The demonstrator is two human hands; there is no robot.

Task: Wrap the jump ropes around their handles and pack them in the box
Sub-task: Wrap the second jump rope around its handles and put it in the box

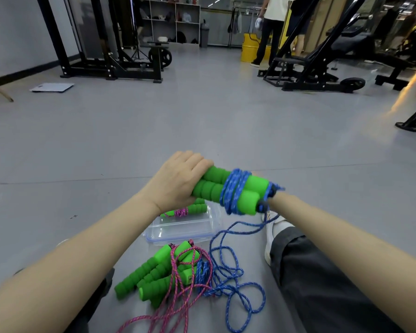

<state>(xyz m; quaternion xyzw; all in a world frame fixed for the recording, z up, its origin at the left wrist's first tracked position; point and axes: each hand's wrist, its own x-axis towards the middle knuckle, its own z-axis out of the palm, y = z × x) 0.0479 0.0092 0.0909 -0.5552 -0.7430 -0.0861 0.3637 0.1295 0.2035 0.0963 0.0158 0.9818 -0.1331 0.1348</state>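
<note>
the right hand was hidden behind the green handles. the blue rope was blurred at their end. the left hand covered part of the box. the pink rope ran off the bottom.

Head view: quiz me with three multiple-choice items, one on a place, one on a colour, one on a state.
1. Where does the pink-roped wrapped set lie? A in the clear box; B on the bare floor; C on a lap.
2. What colour is the rope round the green handles that the left hand grips? A pink; B blue; C yellow.
3. How far is that rope wound? A fully; B partly; C not at all.
Answers: 1 A, it lies inside the box's walls. 2 B, blue coils cross both handles. 3 B, a loose tail trails below the handles.
</note>
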